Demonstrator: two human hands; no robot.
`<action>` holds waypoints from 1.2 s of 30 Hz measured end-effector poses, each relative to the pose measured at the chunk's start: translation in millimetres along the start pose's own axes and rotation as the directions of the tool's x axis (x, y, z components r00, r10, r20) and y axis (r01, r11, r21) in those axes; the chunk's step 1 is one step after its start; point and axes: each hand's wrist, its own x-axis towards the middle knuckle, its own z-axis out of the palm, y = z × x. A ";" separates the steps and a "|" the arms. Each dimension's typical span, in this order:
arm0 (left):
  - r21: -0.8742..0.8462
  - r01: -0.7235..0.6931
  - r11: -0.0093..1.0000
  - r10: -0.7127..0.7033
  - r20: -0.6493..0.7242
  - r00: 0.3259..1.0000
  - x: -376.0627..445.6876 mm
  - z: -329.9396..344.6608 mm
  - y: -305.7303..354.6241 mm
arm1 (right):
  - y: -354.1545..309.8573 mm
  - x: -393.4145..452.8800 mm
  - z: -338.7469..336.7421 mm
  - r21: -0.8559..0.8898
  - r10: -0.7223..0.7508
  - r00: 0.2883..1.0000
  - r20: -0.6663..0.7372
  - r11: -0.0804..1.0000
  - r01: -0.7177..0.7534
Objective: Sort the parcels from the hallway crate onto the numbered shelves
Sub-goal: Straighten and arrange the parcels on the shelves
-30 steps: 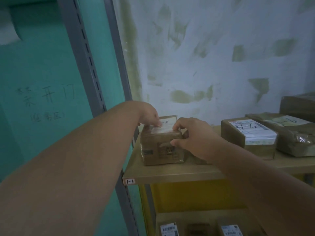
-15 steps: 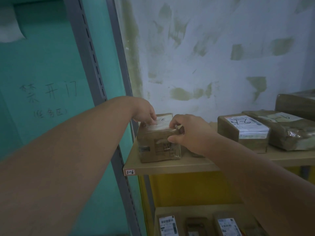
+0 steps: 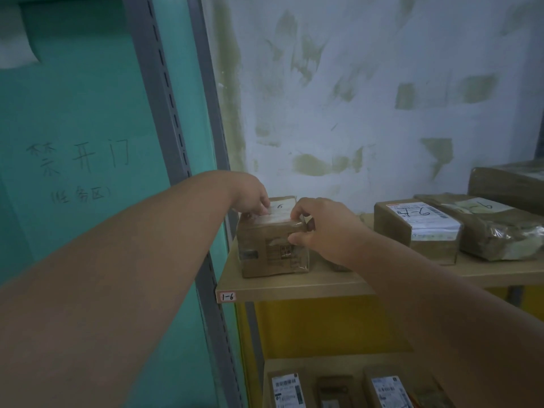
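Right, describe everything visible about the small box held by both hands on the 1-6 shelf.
The small box is a brown cardboard cube wrapped in clear tape, with a white label on top bearing a handwritten 6 and faded print on its front. It stands upright, flat on the wooden shelf at its left end, above the 1-6 tag. The left hand grips its top left edge; the right hand holds its right side.

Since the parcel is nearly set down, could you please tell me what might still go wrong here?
1. The small brown cardboard parcel sits at the left end of the pale wooden shelf tagged 1-6, near its front edge; a nudge from the left hand or right hand could tip it off.
2. Sliding it right could bump the brown labelled box next to it.
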 end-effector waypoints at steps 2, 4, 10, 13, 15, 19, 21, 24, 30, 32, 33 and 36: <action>0.000 0.002 1.000 -0.002 -0.021 1.000 -0.4 1.3 -1.0 | 0.2 -1.4 0.9 -0.010 -0.001 1.000 -0.009 1.000 0.001; -0.007 0.005 1.000 -0.005 -0.051 0.999 -1.6 2.3 -1.5 | 0.1 -2.7 2.0 -0.007 -0.002 1.000 -0.019 1.000 0.002; -0.022 -0.003 1.000 -0.001 -0.165 0.986 -6.6 5.3 6.6 | -0.6 -10.5 -3.4 -0.005 0.005 0.998 -0.070 1.000 -0.005; -0.097 -0.048 0.994 0.015 -0.318 0.948 -20.3 10.4 17.4 | 3.7 -22.6 -15.7 0.032 -0.017 0.987 -0.161 0.999 0.023; -0.179 -0.130 0.975 0.040 -0.436 0.899 -36.3 18.7 28.3 | 8.8 -33.9 -27.4 0.024 -0.035 0.974 -0.225 0.999 0.042; -0.259 -0.265 0.929 0.064 -0.593 0.803 -74.7 51.1 69.0 | 22.4 -61.0 -60.3 0.015 -0.067 0.945 -0.319 0.997 0.076; -0.274 -0.290 0.917 0.054 -0.635 0.770 -89.9 68.8 93.8 | 29.1 -77.3 -78.5 0.011 -0.084 0.937 -0.340 0.996 0.094; -0.341 -0.270 0.901 -0.023 -0.657 0.754 -105.7 93.4 134.7 | 41.6 -108.4 -103.0 0.024 -0.114 0.930 -0.350 0.991 0.130; -0.499 -0.257 0.828 -0.189 -0.679 0.709 -141.3 160.0 227.2 | 80.4 -180.0 -125.8 0.008 -0.144 0.964 -0.222 0.989 0.150; -0.521 -0.236 0.820 -0.205 -0.654 0.729 -154.4 182.2 251.9 | 94.4 -205.5 -121.5 0.028 -0.155 0.968 -0.197 0.986 0.164; -0.527 -0.223 0.820 -0.205 -0.634 0.746 -159.7 194.4 261.5 | 101.7 -218.6 -116.0 0.051 -0.152 0.970 -0.192 0.985 0.165; -0.567 -0.156 0.809 -0.213 -0.531 0.820 -174.0 236.3 282.5 | 121.2 -252.2 -89.3 0.143 -0.117 0.982 -0.148 0.980 0.138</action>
